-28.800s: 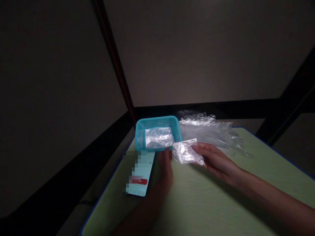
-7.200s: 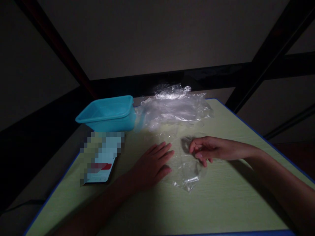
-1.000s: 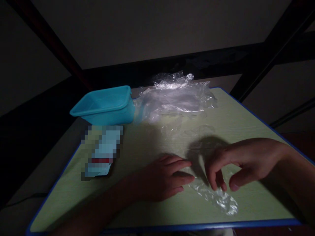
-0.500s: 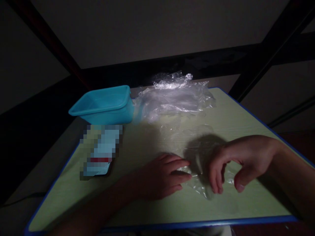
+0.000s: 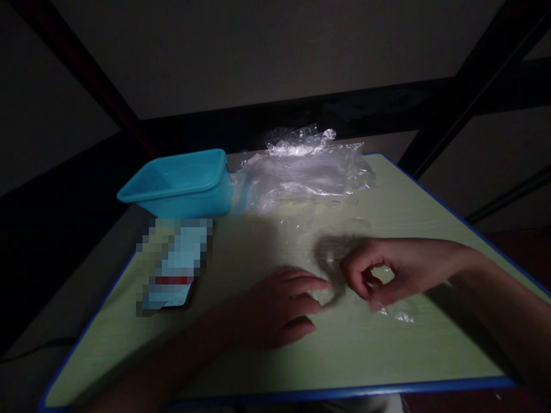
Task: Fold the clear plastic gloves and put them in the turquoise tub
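My right hand [image 5: 387,272] has thumb and fingertips pinched together above the tabletop, right of the middle. Caught in that pinch is a thin clear plastic film [image 5: 403,315], whose shiny edge pokes out under the thumb; whether it is a bag or a loose sheet I cannot tell. Flat on the table with fingers apart lies my left hand [image 5: 282,310], its fingertips pointing toward the right hand. Some transparent plastic shows by the left fingertips. Farther back, a faint clear piece of plastic [image 5: 297,221] lies on the table.
A heap of crumpled clear plastic [image 5: 305,172] covers the back of the pale table [image 5: 365,367], which has a blue edge. Beside it, at the back left, stands a turquoise plastic basin [image 5: 185,201]. A partly pixelated phone-like object [image 5: 176,269] lies in front of the basin.
The right hand has shifted slightly left, and its fingers have closed from a loose curl into a pinch on the plastic film. My left hand has barely moved.
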A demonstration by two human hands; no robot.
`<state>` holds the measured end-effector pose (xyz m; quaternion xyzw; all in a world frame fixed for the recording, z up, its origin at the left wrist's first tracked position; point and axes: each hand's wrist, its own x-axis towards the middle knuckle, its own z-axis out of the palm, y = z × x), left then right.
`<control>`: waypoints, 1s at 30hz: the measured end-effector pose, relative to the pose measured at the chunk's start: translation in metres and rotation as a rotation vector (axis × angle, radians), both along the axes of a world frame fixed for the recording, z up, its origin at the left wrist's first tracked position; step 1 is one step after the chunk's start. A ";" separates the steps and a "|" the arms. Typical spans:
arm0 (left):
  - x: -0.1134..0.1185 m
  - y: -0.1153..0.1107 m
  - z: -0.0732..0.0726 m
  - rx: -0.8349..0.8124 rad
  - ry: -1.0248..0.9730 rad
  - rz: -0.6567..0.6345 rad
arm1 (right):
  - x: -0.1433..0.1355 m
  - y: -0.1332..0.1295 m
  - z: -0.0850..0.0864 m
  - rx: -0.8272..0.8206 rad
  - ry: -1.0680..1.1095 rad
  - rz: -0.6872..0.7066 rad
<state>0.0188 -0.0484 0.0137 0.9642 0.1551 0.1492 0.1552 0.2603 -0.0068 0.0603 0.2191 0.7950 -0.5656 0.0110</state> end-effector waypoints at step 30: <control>-0.004 0.002 0.000 0.084 -0.208 -0.024 | 0.009 0.010 -0.012 0.091 -0.114 -0.409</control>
